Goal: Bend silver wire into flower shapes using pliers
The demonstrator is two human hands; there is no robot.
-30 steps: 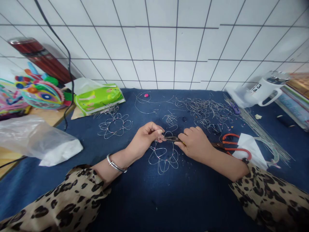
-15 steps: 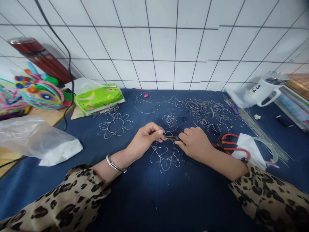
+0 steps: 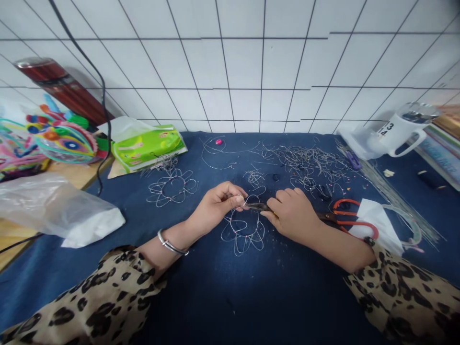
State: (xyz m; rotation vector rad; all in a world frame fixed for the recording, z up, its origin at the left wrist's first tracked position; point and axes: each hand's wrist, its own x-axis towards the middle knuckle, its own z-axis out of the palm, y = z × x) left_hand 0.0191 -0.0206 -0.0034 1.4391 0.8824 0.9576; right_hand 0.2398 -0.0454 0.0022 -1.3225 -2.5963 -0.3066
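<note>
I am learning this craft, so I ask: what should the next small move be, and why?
Perhaps a small twist with the pliers, left hand held steady. The right hand grips the pliers, and they reach the upper part of the wire flower, close to where the left hand pinches it.

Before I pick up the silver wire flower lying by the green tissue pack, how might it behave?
The silver wire flower is probably light for its size, being mostly open loops. Those thin loops may bend if squeezed. It looks flat, so rolling seems unlikely.
</note>
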